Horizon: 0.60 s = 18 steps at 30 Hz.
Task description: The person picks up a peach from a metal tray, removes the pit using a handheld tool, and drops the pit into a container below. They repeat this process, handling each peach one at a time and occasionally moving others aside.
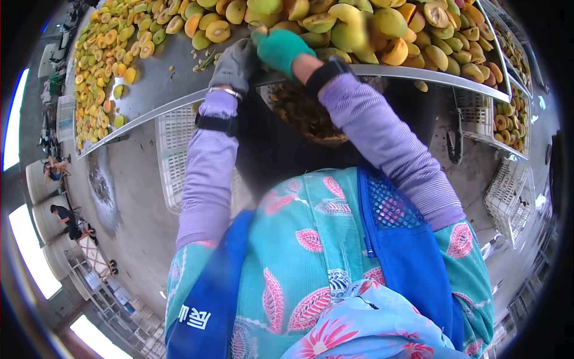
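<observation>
My left hand, in a grey glove, and my right hand, in a green glove, meet over the front edge of a metal table. The fingers of both are curled together at one spot. What they grip is mostly hidden; only a small brownish bit shows at the fingertips. Beyond them lies a heap of yellow-green fruit halves that look like peaches, some with the cut face up. Small green scraps lie on the metal beside my left hand.
More halves spread over the table's left end. Below the edge, between my knees, is a container of brown scraps. White plastic crates stand at the left, with another crate at the right. A person sits far left.
</observation>
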Each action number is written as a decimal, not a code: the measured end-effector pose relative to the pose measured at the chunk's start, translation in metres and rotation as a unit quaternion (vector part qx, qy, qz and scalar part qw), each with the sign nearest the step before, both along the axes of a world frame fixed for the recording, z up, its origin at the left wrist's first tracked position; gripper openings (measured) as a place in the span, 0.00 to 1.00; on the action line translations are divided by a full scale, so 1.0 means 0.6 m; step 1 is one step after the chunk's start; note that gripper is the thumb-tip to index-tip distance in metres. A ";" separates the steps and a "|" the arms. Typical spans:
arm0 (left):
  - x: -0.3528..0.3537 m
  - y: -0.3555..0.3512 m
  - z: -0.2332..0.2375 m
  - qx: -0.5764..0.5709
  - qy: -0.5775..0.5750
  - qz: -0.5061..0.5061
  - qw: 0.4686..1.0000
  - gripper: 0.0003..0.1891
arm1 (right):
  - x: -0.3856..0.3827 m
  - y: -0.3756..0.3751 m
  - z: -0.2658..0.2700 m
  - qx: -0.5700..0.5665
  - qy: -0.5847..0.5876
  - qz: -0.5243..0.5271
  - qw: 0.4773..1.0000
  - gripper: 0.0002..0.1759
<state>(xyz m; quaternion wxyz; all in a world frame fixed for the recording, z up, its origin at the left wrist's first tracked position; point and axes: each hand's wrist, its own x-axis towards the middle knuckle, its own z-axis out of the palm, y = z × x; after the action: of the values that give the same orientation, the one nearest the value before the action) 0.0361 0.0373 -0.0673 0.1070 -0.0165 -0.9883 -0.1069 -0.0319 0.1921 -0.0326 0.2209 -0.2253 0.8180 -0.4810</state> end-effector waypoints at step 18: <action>0.105 0.186 0.107 0.077 0.195 -0.111 0.972 0.17 | 0.066 0.219 0.051 -0.173 0.044 0.033 0.983 0.17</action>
<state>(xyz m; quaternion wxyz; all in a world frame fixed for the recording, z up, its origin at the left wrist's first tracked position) 0.0989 0.1490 -0.0030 0.2860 -0.1381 -0.9293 -0.1885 0.0077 0.3233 -0.0020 0.1585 -0.3079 0.7232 -0.5975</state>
